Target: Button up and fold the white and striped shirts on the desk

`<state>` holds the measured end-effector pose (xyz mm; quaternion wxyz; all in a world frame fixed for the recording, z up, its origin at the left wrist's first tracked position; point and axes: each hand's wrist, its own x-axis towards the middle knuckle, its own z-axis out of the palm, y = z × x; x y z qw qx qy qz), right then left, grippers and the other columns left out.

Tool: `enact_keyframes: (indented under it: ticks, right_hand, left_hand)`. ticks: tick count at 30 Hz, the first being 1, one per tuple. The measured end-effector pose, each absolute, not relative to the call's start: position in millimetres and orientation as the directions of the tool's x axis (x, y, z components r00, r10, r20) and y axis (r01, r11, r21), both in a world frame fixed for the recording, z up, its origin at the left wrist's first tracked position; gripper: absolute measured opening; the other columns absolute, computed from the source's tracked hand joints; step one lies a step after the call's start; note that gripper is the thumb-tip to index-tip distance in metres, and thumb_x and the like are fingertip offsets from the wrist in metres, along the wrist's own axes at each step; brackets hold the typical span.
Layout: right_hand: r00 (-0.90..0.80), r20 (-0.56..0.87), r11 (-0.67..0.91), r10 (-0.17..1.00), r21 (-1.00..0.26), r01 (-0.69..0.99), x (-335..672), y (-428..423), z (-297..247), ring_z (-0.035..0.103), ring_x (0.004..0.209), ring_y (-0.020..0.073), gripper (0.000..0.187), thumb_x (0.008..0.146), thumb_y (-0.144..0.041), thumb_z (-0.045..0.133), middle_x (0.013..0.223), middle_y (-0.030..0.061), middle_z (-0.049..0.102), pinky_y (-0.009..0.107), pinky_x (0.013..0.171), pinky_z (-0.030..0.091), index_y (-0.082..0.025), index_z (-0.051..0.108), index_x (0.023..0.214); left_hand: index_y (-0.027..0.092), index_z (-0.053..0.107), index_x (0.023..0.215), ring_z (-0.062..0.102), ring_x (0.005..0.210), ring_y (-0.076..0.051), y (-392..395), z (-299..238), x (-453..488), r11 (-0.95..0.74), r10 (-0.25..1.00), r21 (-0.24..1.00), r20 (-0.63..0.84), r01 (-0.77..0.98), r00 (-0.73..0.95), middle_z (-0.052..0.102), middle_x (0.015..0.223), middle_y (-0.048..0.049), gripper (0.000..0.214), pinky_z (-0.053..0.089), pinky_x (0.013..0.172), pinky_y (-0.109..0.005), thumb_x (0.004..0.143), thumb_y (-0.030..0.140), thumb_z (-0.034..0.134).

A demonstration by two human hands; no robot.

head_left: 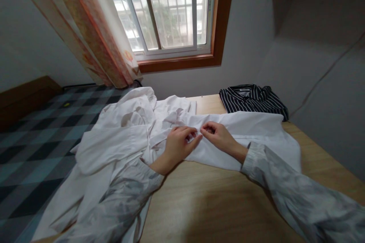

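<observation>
A white shirt (256, 127) lies spread across the wooden table, its right part fairly smooth and its left part bunched. My left hand (179, 142) rests on the cloth with curled fingers, thumb pointing toward the other hand. Close beside it, my right hand (219, 136) has thumb and forefinger drawn together at the fabric. The fingertips of both hands nearly meet over the shirt, and the exact bit of cloth between them is hidden. Crumpled white cloth (114, 140) heaps up left of my hands; I cannot tell whether it is the same garment.
A folded black-and-white striped shirt (252, 98) lies at the table's far right corner. The wooden table (216, 201) borders a bed with a checked cover (37, 136) on the left. Behind are a window (171, 11), a patterned curtain (94, 26) and a wall.
</observation>
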<state>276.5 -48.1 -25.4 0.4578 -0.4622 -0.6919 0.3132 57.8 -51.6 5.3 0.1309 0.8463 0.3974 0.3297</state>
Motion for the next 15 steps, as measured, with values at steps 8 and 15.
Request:
enact_keyframes:
  ticks: [8,15]
  right_hand:
    - [-0.171,0.314,0.352,0.934,-0.89,0.289,273.4,-51.9,-30.6,0.067,0.076,0.0195,0.023,0.096,-0.041,0.072,0.086,0.0036,0.078,0.031,0.071,0.052,-0.02,0.08,0.097]
    - [-0.164,0.3,0.335,0.94,-0.904,0.265,274.6,-53.5,-31.2,0.066,0.074,0.0192,0.023,0.096,-0.042,0.071,0.083,0.0023,0.076,0.03,0.068,0.05,-0.021,0.079,0.096]
  left_hand:
    - [0.026,0.082,0.1,0.073,0.078,-0.022,-55.5,-2.5,61.7,-0.558,0.829,0.59,0.422,0.583,0.367,0.083,0.089,-0.0035,0.013,0.05,0.083,-0.038,0.095,0.035,0.075]
    - [0.026,0.084,0.094,0.074,0.08,-0.023,-56.6,0.9,61.3,-0.546,0.837,0.603,0.413,0.582,0.358,0.084,0.091,-0.0039,0.012,0.05,0.083,-0.038,0.095,0.035,0.075]
